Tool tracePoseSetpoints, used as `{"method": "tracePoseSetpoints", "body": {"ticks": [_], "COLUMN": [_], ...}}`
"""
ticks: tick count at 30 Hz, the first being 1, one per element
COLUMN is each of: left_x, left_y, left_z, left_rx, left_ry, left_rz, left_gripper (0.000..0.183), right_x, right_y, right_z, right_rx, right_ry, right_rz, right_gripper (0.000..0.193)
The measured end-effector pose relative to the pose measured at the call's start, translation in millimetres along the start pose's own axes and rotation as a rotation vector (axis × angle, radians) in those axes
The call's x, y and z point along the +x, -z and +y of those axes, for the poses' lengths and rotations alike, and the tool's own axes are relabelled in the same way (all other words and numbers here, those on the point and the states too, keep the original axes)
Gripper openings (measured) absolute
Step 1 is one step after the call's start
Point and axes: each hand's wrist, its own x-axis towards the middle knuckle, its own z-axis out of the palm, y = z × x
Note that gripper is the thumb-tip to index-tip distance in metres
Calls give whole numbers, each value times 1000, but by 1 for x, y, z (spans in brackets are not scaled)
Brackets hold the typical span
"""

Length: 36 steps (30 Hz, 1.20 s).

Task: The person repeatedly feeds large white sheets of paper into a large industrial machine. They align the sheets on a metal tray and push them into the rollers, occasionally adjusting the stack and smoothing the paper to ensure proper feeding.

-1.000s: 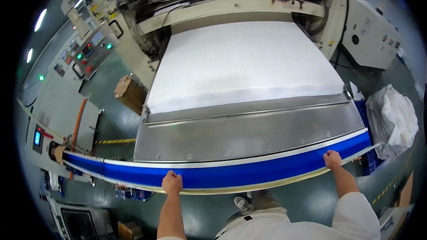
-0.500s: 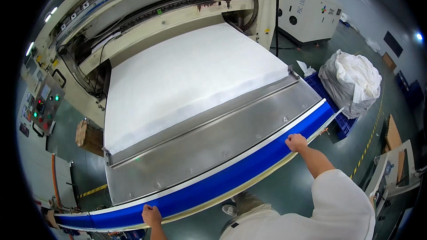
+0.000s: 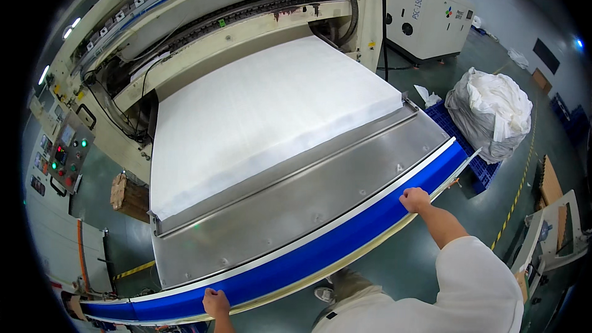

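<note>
A long blue strip [image 3: 320,231] with a white edge runs across the front of a metal table [image 3: 246,251]. My right hand [image 3: 414,200] is closed in a fist and rests on the strip toward its right end. Farther left, my left hand [image 3: 216,303] is also closed, resting on the strip's near side. I see nothing in either fist. Beyond the strip, a wide white sheet [image 3: 265,129] comes out of the large machine and lies flat, its front edge at the table's raised metal bar [image 3: 290,176].
A control panel [image 3: 69,154] with lit buttons stands at the left, with a cardboard box [image 3: 128,196] near it. On the right, a big white bundle [image 3: 490,114] sits on a blue pallet [image 3: 484,176]. A white cabinet machine [image 3: 425,15] stands behind.
The whole view has shifted slightly, so everything appears a little farther right. Both fists keep their places on the blue strip.
</note>
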Motion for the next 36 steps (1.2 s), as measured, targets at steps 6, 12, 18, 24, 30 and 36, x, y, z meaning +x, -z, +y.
{"method": "tracePoseSetpoints", "body": {"ticks": [6, 12, 18, 24, 30, 36], "left_x": [-2, -2, -2, 1, -1, 1], "left_y": [5, 6, 5, 0, 4, -1], "left_z": [5, 6, 5, -1, 2, -1], "left_rx": [10, 6, 3, 19, 3, 14], "left_ry": [-25, -15, -4, -6, -17, -14], "left_rz": [6, 9, -1, -8, 20, 7], "left_gripper": [11, 11, 12, 12, 13, 14], "right_x": [3, 0, -1, 1, 0, 0], "right_y": [-2, 1, 3, 0, 3, 0], "right_z": [2, -1, -2, -1, -3, 0], "right_rx": [-8, -6, 0, -8, -6, -4], "right_ry": [12, 5, -3, -6, -6, 20], "right_rz": [-5, -5, -5, -12, -16, 3], "right_gripper": [28, 28, 27, 27, 28, 29]}}
